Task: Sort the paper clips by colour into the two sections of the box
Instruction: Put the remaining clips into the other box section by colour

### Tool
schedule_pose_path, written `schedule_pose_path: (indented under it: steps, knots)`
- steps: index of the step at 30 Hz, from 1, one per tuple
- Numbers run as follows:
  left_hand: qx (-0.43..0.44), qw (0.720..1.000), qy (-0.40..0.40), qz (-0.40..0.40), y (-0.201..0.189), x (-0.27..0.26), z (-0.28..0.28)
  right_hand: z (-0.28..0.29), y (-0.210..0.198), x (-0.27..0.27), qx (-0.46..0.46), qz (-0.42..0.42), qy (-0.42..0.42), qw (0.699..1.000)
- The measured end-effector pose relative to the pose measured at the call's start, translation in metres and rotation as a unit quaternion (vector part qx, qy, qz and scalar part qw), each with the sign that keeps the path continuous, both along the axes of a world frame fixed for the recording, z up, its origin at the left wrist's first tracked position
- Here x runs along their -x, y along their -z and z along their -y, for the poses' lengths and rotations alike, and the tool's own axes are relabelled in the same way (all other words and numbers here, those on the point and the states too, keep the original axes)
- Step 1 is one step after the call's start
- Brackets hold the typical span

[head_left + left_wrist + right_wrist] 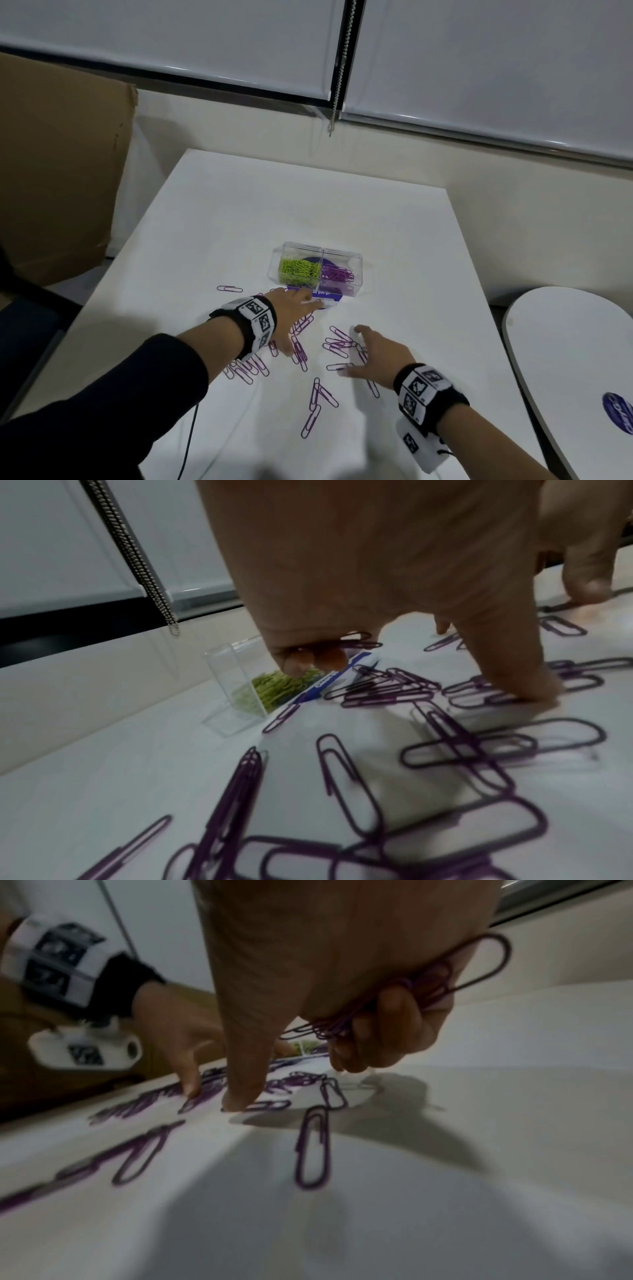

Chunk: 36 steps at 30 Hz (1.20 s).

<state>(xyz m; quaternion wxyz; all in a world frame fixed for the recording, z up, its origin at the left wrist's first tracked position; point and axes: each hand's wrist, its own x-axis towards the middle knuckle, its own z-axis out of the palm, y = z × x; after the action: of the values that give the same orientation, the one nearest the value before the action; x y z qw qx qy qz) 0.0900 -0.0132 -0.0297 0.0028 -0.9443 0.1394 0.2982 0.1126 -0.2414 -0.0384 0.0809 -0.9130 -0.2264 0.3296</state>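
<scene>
A clear two-section box [342,253] stands mid-table, with green paper clips [300,270] in its left section and purple clips [337,274] in its right. Many loose purple clips [322,397] lie scattered on the white table in front of it. My left hand [294,308] reaches over the clips just before the box. Its curled fingers hold a few purple clips [359,642], and its thumb [527,691] presses on the pile. My right hand [373,356] hovers low over the middle pile, gripping a bunch of purple clips [445,980] while one fingertip [240,1102] touches a clip on the table.
The box sits on a round purple printed label [325,295]. A brown cardboard sheet [58,171] leans at the left, and a second white tabletop [565,342] is at the right. A blind chain [339,68] hangs behind. A thin cable [188,438] crosses the near table edge.
</scene>
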Motion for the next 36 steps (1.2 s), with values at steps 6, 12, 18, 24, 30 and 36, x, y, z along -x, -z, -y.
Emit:
schedule_pose_path:
  steps: [6,12,18,24,30,36]
  knots:
    - [-0.001,0.997,0.035,0.063,0.004,-0.005,0.003,-0.018,0.012,0.004,-0.015,0.068,-0.036,0.997]
    - [0.045,0.996,0.034,0.064,0.007,-0.001,0.001,-0.033,0.015,-0.002,-0.017,0.080,-0.050,0.995]
    - [0.079,0.996,-0.032,0.038,0.011,0.000,0.010,-0.045,0.013,-0.006,0.003,0.083,-0.062,0.995]
    - [0.059,0.997,-0.046,0.030,0.011,0.000,0.014,-0.049,0.008,-0.007,0.023,0.069,-0.067,0.995]
    - [0.020,0.998,0.003,0.056,0.015,0.007,0.015,-0.048,0.007,-0.002,0.022,0.076,-0.090,0.993]
    - [0.117,0.984,-0.119,0.057,0.007,0.013,-0.002,-0.047,0.000,-0.005,-0.001,0.068,-0.052,0.996]
